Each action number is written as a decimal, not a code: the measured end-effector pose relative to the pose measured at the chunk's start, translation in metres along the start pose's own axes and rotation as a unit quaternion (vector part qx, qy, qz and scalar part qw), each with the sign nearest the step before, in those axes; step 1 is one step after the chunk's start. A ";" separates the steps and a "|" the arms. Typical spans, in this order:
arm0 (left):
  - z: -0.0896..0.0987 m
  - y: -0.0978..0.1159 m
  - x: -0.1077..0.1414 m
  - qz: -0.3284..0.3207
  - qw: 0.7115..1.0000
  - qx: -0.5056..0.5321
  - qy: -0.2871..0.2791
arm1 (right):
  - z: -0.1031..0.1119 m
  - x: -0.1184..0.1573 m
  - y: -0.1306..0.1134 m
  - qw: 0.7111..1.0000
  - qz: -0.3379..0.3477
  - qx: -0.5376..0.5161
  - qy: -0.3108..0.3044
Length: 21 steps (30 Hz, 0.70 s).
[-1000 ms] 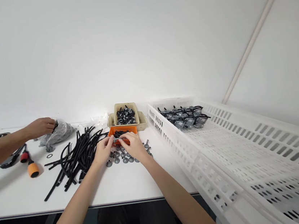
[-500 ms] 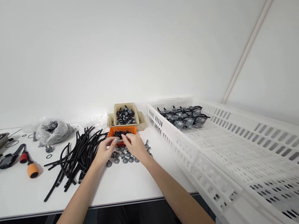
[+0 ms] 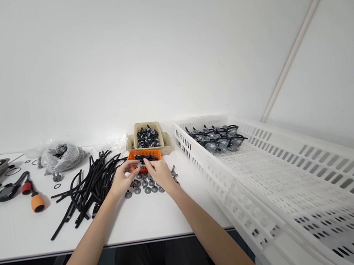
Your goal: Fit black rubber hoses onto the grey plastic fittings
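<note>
L hand [image 3: 121, 181] grip pinches small grey pc [image 3: 140, 166] by orange basket's [image 3: 132, 156] near side; R hand [image 3: 160, 174] fingertips meet it, can't tell if gripping. Pc prob. mid-work. Loose grey pcs [image 3: 147, 190] on table [image 3: 162, 220] look left to do; units w/ black tubes [image 3: 221, 138] in white crate [image 3: 189, 148] look done.
</note>
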<state>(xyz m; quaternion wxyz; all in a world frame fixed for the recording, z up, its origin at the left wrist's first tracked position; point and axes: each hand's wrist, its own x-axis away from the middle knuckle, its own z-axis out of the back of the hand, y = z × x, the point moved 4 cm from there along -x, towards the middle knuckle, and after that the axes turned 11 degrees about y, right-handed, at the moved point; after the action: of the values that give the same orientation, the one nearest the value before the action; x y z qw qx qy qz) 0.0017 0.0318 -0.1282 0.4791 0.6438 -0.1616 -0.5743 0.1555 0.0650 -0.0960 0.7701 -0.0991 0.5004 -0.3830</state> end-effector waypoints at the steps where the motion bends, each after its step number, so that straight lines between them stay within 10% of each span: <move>1: 0.000 0.000 0.000 0.001 1.000 0.002 -0.001 | 0.000 0.000 0.000 1.000 -0.002 -0.002 -0.002; 21: 0.003 0.003 -0.003 0.035 0.997 0.022 0.064 | -0.004 0.001 -0.009 0.997 0.064 -0.037 -0.023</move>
<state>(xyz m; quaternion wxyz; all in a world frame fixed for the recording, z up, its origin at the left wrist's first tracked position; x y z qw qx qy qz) -0.0005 0.0312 -0.1240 0.4939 0.6833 -0.1654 -0.5116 0.1477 0.0595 -0.0938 0.8005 -0.1037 0.5013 -0.3117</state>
